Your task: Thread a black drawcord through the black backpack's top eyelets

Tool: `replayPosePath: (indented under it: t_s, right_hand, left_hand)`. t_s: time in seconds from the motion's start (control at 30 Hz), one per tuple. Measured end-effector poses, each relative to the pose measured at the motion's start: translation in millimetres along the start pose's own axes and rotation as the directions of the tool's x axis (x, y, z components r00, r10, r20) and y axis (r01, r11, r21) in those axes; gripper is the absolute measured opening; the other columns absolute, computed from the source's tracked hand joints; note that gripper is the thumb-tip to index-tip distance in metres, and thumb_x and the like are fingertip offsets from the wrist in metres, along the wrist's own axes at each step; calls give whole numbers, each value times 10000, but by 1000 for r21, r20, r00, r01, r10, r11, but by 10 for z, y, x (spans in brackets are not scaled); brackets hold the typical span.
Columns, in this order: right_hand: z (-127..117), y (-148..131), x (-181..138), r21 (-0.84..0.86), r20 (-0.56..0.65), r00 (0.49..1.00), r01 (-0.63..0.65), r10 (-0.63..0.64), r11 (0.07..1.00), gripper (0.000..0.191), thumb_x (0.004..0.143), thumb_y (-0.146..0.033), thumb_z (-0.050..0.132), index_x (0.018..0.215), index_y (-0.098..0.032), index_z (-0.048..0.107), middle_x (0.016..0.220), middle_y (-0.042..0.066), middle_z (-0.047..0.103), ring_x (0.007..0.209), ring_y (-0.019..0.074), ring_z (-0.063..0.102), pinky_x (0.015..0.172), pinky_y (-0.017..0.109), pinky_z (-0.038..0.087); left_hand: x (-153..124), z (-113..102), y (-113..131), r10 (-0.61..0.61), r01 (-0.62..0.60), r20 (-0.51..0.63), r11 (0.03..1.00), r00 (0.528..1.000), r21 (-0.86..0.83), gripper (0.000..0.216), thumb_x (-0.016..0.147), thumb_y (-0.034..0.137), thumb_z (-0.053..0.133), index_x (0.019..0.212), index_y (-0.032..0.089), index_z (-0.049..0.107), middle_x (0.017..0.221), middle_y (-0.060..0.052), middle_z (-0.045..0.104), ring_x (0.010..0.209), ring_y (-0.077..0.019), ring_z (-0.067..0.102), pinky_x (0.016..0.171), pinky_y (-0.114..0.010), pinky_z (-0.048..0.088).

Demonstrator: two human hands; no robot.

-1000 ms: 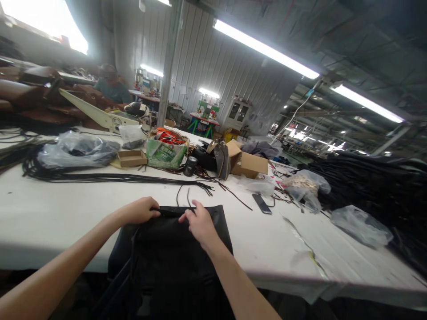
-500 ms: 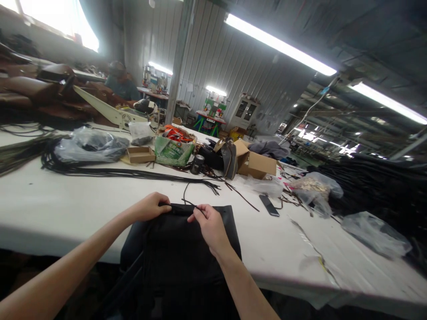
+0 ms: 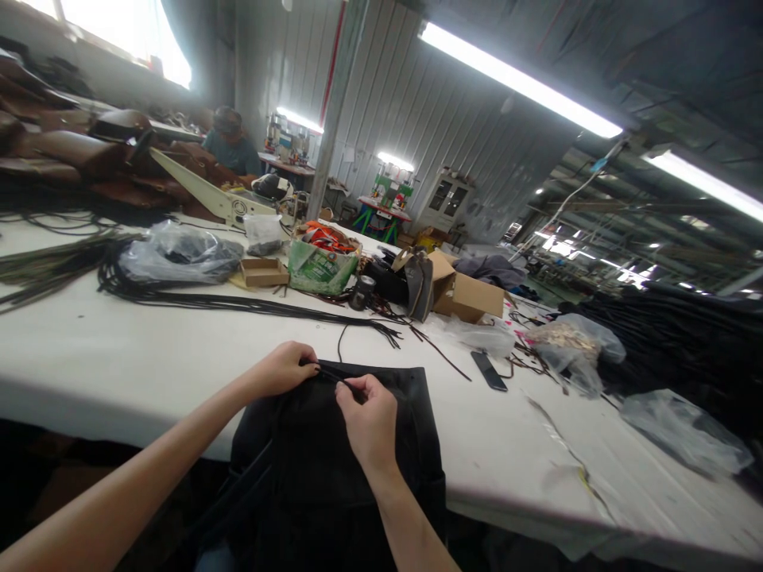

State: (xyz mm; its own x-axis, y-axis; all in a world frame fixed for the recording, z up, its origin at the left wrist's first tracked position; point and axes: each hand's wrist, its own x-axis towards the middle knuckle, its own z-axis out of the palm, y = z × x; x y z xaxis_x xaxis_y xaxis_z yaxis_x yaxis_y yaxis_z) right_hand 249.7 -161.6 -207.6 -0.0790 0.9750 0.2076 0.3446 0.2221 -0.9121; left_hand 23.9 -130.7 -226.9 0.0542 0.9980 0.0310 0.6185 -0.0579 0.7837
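Note:
A black bag (image 3: 334,469) hangs over the near edge of the white table, its top edge lying on the tabletop. At the left end of that top edge, my left hand (image 3: 287,370) is closed on the bag in a thumb-and-finger pinch. My right hand (image 3: 370,417) is also closed, pinching a thin black cord against the bag's upper edge. Part of the cord (image 3: 340,343) curves up beyond the bag onto the table. Where the cord meets the bag is too dark to make out.
Behind the hands lie a bundle of black cords (image 3: 238,303), a small cardboard tray (image 3: 262,274), a green bag with orange contents (image 3: 322,266) and an open carton (image 3: 477,296). A phone (image 3: 489,371) and plastic bags (image 3: 685,429) are to the right. A person (image 3: 232,147) sits far back left.
My right hand has drawn the cord down nearer the bag's edge and left hand, so less of it stands up behind. The view has shifted slightly left.

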Motion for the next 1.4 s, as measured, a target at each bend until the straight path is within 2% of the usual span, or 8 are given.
replayPosePath:
  t_s: [0.5,0.73,0.8,0.93,1.07,1.17,1.3,1.4]
  right_hand:
    - [45,11,-73,-107,-30,994,98,-102,989,168,933,-368,723,909,-216,792,831,60,813,750,261,749,741,350,570]
    - [142,53,-68,-191,52,988,151,-144,970,145,953,-323,688,849,-233,731,848,61,798,785,256,748,753,326,550]
    - [143,26,-34,-218,87,986,158,-142,963,144,963,-296,671,839,-243,723,854,52,797,800,254,746,770,321,543]
    - [143,-19,13,-246,111,980,186,-163,951,172,975,-247,638,825,-246,721,838,42,779,791,246,723,761,319,515]
    - [182,19,3,-225,120,979,188,-164,956,132,965,-214,640,891,-233,747,934,64,800,869,255,726,814,335,522]
    - [218,68,-3,-201,116,981,179,-157,963,130,979,-209,635,907,-226,743,928,64,791,869,251,708,821,338,525]
    - [235,95,10,-153,140,975,195,-174,969,127,1018,-261,668,933,-214,748,956,76,779,875,253,691,820,351,520]
    - [189,89,9,-95,208,953,244,-220,965,275,1116,-368,580,994,-206,766,1021,105,775,918,256,690,868,373,543]
  left_hand:
    - [6,37,-32,0,-1,-20,997,1000,-72,214,789,370,624,771,204,757,810,-63,775,822,-263,686,752,-357,456]
    - [-28,22,-3,-19,18,-6,993,1000,-118,234,757,421,648,750,206,741,778,-52,745,835,-265,652,747,-353,437]
    - [-45,-12,22,-39,41,22,988,999,-151,282,773,462,646,758,199,747,779,-54,748,839,-268,656,748,-352,447]
    - [-11,-130,63,-102,122,98,966,990,-229,506,900,570,494,860,179,812,863,-76,799,875,-278,693,787,-363,502]
    - [147,-204,93,-152,203,221,952,963,-229,313,698,503,760,749,203,832,754,-38,779,796,-264,677,715,-339,496]
    - [294,-162,121,-185,256,276,934,943,-249,271,590,409,835,774,214,872,730,-25,785,775,-250,680,711,-332,504]
    - [401,-20,136,-226,299,254,905,941,-302,341,553,359,871,857,208,905,785,-48,826,836,-262,716,790,-350,541]
    - [382,48,127,-239,308,230,889,943,-338,314,558,368,896,825,204,895,845,-72,852,879,-274,732,809,-356,553]
